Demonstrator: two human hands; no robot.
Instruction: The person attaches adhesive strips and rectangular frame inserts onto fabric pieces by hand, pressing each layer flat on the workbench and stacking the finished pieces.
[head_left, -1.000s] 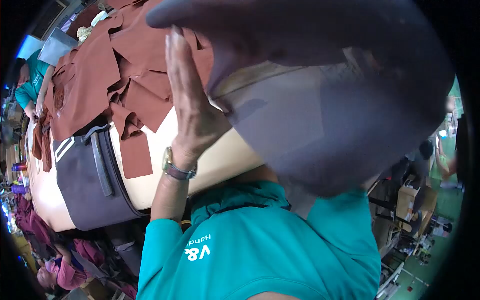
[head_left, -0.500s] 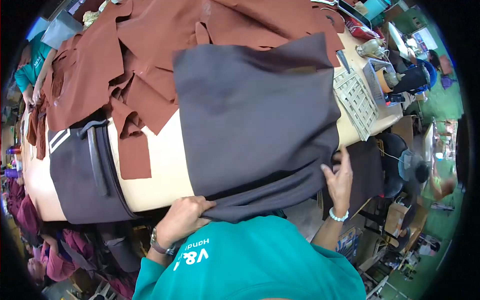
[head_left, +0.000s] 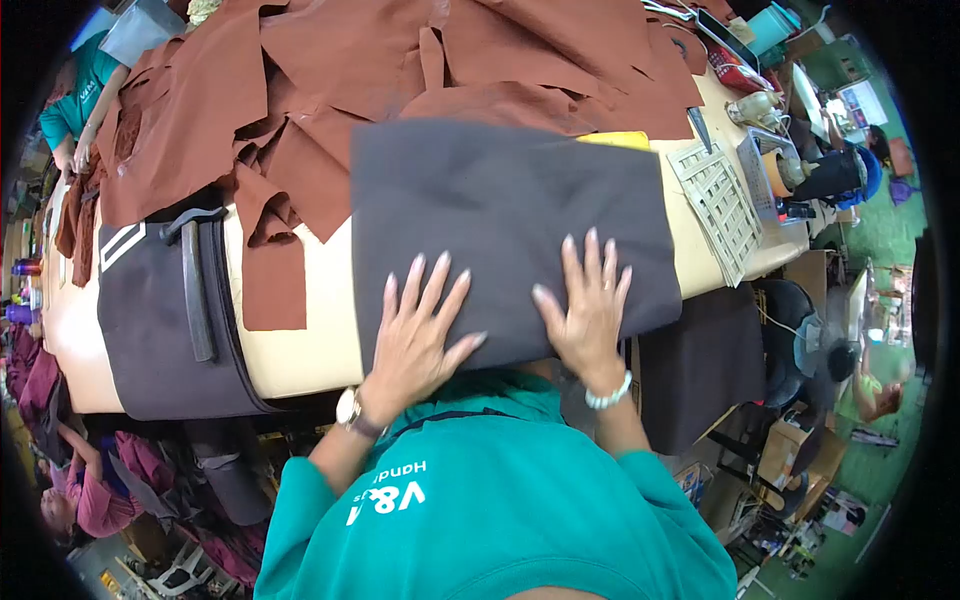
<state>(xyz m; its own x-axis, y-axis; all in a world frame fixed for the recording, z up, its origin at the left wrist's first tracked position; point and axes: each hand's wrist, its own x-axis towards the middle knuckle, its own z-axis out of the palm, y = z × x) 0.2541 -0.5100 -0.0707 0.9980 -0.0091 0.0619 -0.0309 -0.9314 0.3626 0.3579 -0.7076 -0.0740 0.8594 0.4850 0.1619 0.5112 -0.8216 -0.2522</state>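
Note:
A dark grey sheet [head_left: 510, 200], leather-like, lies on the cream table [head_left: 320, 370] in front of me, its near edge by my body. My left hand [head_left: 420, 325] rests flat on the sheet's left part, fingers spread. On its right part my right hand [head_left: 590, 310] also lies flat with the fingers apart. Neither hand grips anything. A strip of something yellow [head_left: 615, 140] shows at the sheet's far edge. Large reddish-brown pieces [head_left: 350, 60] of similar material are heaped just beyond it.
To the left, a hammer [head_left: 197, 290] lies on another dark sheet [head_left: 150, 320]. A cream lattice panel [head_left: 718, 205] and a basket [head_left: 765, 165] are on the right. One co-worker [head_left: 85, 95] handles brown material at far left; another person [head_left: 100, 490] is at lower left.
My left hand has let go of the near edge, and both hands have moved forward onto the sheet. The bunched near edge now lies smoother, and the sheet's far edge sits nearer me.

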